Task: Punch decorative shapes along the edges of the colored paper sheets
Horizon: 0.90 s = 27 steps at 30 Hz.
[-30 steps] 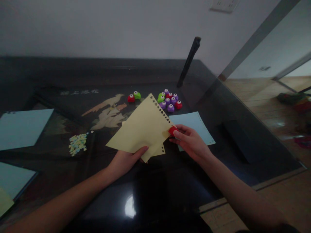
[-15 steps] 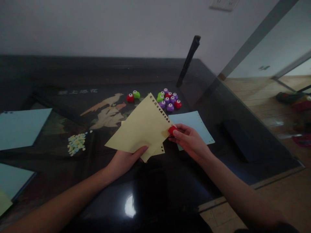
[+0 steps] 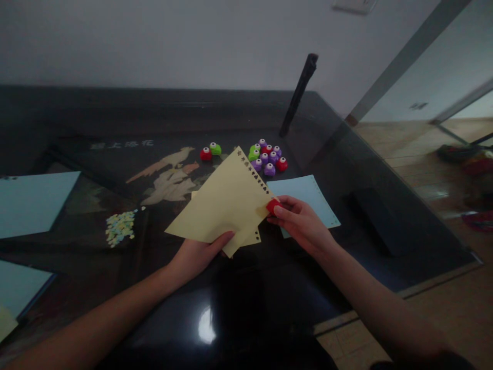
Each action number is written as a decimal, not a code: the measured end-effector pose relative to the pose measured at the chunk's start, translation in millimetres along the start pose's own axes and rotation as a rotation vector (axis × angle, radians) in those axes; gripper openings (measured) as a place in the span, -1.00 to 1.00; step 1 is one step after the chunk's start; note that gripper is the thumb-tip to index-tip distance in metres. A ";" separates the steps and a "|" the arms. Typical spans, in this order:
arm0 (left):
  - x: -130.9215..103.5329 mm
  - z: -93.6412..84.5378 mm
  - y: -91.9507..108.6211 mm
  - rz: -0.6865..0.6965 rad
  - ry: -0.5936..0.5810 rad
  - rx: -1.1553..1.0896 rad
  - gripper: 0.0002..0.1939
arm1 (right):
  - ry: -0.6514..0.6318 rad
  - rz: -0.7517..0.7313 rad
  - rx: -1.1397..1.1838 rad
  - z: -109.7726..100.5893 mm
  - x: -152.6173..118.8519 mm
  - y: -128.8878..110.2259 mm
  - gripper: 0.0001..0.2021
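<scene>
A yellow sheet (image 3: 223, 205) with a row of small punched shapes along its upper right edge is pinched by my left hand (image 3: 202, 257) at the bottom. Another yellow sheet lies partly hidden beneath it. My right hand (image 3: 302, 221) grips a red punch (image 3: 273, 206) at the sheet's right corner. Behind the sheet stand several red, green and purple punches (image 3: 269, 156) with eye-like tops. A red punch (image 3: 205, 154) and a green one (image 3: 215, 149) sit apart to their left.
A light blue sheet (image 3: 308, 192) lies under my right hand's side. Paper bits (image 3: 120, 228) are piled at left, near blue sheets (image 3: 36, 203). A dark rod (image 3: 299, 95) rises at the back; a dark flat object (image 3: 375, 221) lies at right.
The whole view has shifted very slightly. Both hands, the yellow sheet and the red punch keep the same positions relative to each other.
</scene>
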<state>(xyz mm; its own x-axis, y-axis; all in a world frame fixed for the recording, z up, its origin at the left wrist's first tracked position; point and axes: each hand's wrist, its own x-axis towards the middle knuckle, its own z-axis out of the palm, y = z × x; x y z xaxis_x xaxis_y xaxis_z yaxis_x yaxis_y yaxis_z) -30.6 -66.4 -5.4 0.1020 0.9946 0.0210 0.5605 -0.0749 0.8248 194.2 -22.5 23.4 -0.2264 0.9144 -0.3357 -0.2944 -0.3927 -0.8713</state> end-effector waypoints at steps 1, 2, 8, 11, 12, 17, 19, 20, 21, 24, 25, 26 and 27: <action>0.0 0.3 -0.3 0.001 0.001 -0.002 -0.76 | -0.004 -0.003 -0.007 -0.3 0.1 0.2 -0.77; 0.0 0.7 -0.7 0.004 0.002 -0.005 -0.76 | -0.006 -0.006 -0.011 -0.5 0.2 0.5 -0.77; -0.6 1.8 -3.4 0.018 0.013 0.038 -0.71 | -0.005 -0.015 -0.015 -0.6 0.8 1.5 -0.78; -0.9 1.6 -3.5 0.012 0.013 0.041 -0.73 | -0.006 -0.013 -0.007 -0.5 1.0 1.9 -0.79; -1.0 1.6 -3.3 0.009 0.011 0.036 -0.72 | -0.005 -0.012 -0.001 -0.5 1.1 2.0 -0.79; -1.1 1.3 -2.5 -0.004 -0.013 0.035 -0.71 | -0.002 -0.012 0.011 -0.7 1.1 2.1 -0.79; -1.2 1.2 -2.6 -0.005 -0.015 0.048 -0.71 | 0.001 -0.014 0.009 -0.5 0.9 1.8 -0.79; -1.3 1.2 -2.7 -0.002 -0.011 0.054 -0.71 | 0.002 -0.015 0.008 -0.3 0.7 1.6 -0.79; -1.3 1.1 -2.8 0.000 -0.008 0.061 -0.71 | 0.001 -0.016 0.009 -0.1 0.6 1.5 -0.79; -1.4 0.9 -3.1 0.003 -0.001 0.079 -0.71 | -0.001 -0.018 0.017 0.2 0.4 1.5 -0.79; -1.4 0.9 -3.2 0.001 -0.003 0.084 -0.70 | -0.002 -0.018 0.018 0.2 0.5 1.6 -0.79; -1.4 0.9 -3.3 -0.003 -0.004 0.088 -0.70 | -0.003 -0.018 0.019 0.1 0.6 1.7 -0.79; -1.4 1.0 -3.4 -0.007 -0.007 0.090 -0.69 | -0.004 -0.019 0.019 -0.1 0.7 1.7 -0.78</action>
<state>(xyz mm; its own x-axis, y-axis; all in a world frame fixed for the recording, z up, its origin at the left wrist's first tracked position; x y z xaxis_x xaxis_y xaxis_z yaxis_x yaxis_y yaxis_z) -31.8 -67.7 -8.9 0.1033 0.9946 0.0112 0.6330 -0.0744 0.7705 193.6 -22.6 21.6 -0.2242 0.9213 -0.3178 -0.3163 -0.3772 -0.8704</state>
